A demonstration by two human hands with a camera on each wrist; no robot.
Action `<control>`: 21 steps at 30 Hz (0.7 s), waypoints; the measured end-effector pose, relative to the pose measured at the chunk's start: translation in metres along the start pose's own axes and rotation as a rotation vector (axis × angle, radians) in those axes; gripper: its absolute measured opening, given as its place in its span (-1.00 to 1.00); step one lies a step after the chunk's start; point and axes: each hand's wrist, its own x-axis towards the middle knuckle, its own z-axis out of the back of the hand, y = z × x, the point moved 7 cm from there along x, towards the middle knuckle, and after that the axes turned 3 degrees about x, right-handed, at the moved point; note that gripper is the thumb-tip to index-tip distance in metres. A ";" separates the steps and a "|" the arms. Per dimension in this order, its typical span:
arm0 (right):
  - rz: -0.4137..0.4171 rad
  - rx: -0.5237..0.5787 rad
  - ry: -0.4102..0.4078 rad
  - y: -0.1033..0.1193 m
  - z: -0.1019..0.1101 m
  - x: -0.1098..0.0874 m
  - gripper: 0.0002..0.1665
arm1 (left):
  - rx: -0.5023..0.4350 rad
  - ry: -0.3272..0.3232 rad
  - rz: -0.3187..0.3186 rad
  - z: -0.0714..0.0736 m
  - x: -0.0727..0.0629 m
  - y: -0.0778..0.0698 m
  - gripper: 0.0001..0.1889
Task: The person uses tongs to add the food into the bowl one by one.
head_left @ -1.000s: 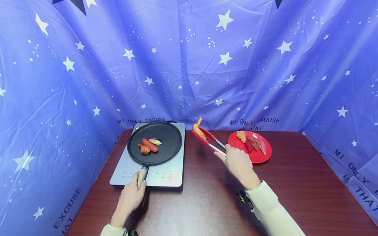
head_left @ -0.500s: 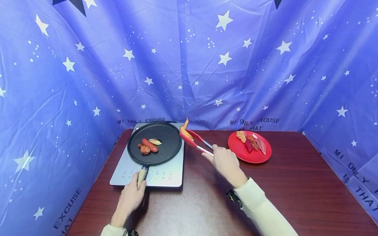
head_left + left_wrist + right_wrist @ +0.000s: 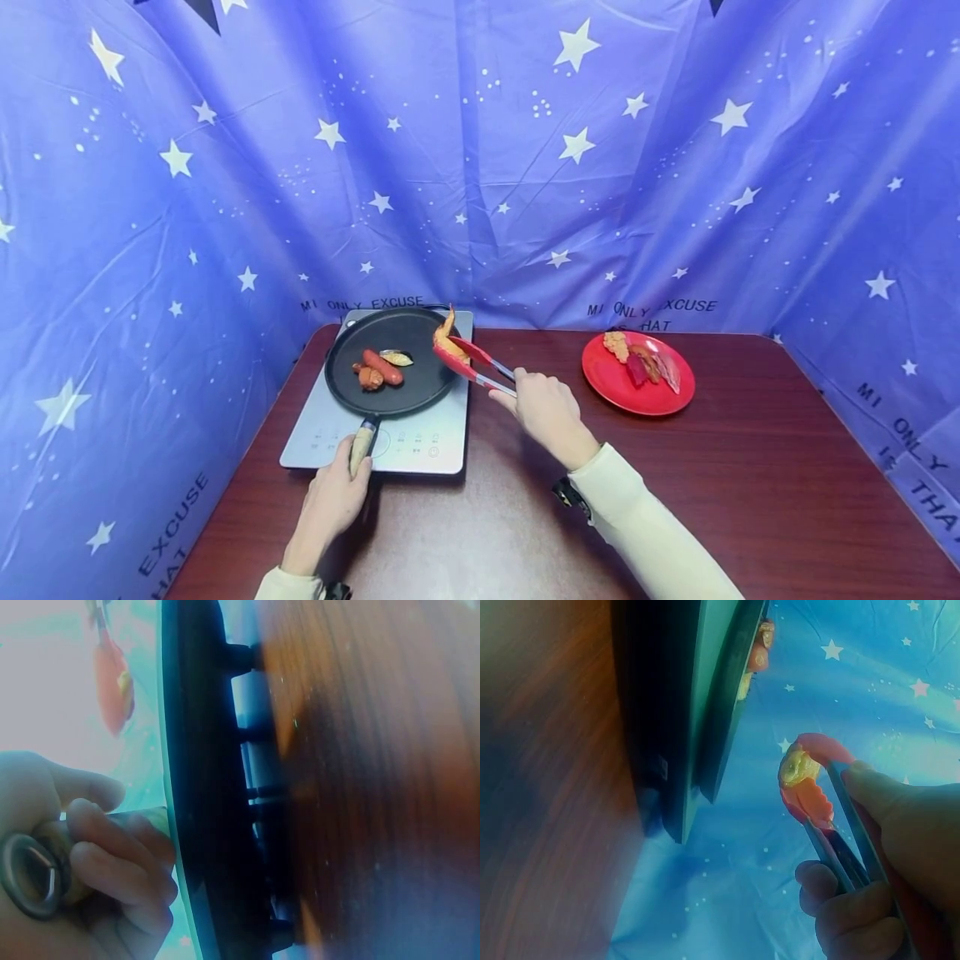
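Note:
In the head view, my left hand grips the pale handle of a flat black frying pan. A red sausage, a browned fried chunk and a yellow, dark-edged, shell-like piece lie in it. With my right hand I hold red-tipped metal tongs, their tips over the pan's right rim. Pinched in them is a golden piece that looks like a chicken wing, its thin end pointing up. The right wrist view shows my thumb and fingers wrapped around the tongs' arms.
Under the pan is a silver induction cooker on the dark wooden table. A red plate at the back right bears a fried nugget and several meat pieces. A blue star-printed curtain surrounds the table.
My right hand has moved left with the tongs and the golden piece, from beside the cooker to over the pan's right rim. My left hand stays on the handle.

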 end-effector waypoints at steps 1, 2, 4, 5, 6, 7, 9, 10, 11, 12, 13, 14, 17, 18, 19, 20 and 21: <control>0.000 0.001 0.015 0.001 -0.002 0.001 -0.40 | 0.002 -0.003 -0.002 0.000 0.000 0.000 -0.52; 0.000 0.004 0.024 0.002 -0.003 0.002 -0.41 | 0.002 -0.006 -0.004 0.001 0.000 0.000 -0.52; 0.000 0.002 0.038 0.004 -0.006 0.004 -0.41 | 0.001 -0.008 -0.006 0.001 0.000 0.000 -0.51; 0.001 0.003 0.041 0.005 -0.007 0.004 -0.41 | 0.001 -0.008 -0.007 0.001 0.000 0.000 -0.51; 0.003 0.005 0.043 0.006 -0.008 0.005 -0.41 | 0.001 -0.008 -0.007 0.002 0.000 -0.001 -0.51; 0.006 0.008 0.043 0.006 -0.008 0.006 -0.41 | 0.001 -0.008 -0.006 0.002 0.000 -0.001 -0.51; 0.015 0.010 0.040 0.008 -0.010 0.006 -0.41 | 0.001 -0.007 -0.004 0.002 0.000 -0.001 -0.51; 0.021 0.009 0.036 0.009 -0.010 0.007 -0.41 | 0.002 -0.008 -0.003 0.002 0.000 -0.001 -0.51; 0.026 0.008 0.035 0.010 -0.011 0.008 -0.41 | 0.002 -0.009 -0.003 0.002 0.000 -0.001 -0.51; 0.031 0.003 0.036 0.010 -0.013 0.008 -0.41 | 0.003 -0.009 -0.002 0.002 0.000 -0.001 -0.51; 0.033 -0.001 0.038 0.011 -0.014 0.009 -0.41 | 0.002 -0.010 -0.001 0.002 0.000 -0.001 -0.51; 0.033 -0.005 0.044 0.011 -0.016 0.010 -0.40 | 0.002 -0.009 0.000 0.002 -0.001 -0.001 -0.51; 0.023 -0.004 0.074 0.010 -0.021 0.011 -0.40 | 0.002 -0.001 0.011 0.002 -0.001 -0.001 -0.51; 0.017 -0.003 0.084 0.009 -0.023 0.012 -0.39 | 0.002 0.002 0.015 0.002 -0.001 0.000 -0.51; 0.011 0.000 0.093 0.008 -0.025 0.013 -0.39 | 0.002 0.006 0.018 0.002 -0.001 0.000 -0.51; 0.007 0.001 0.098 0.008 -0.026 0.013 -0.39 | 0.002 0.009 0.019 0.002 -0.001 0.000 -0.51; 0.003 0.002 0.102 0.007 -0.028 0.014 -0.39 | 0.002 0.009 0.019 0.002 -0.001 0.000 -0.51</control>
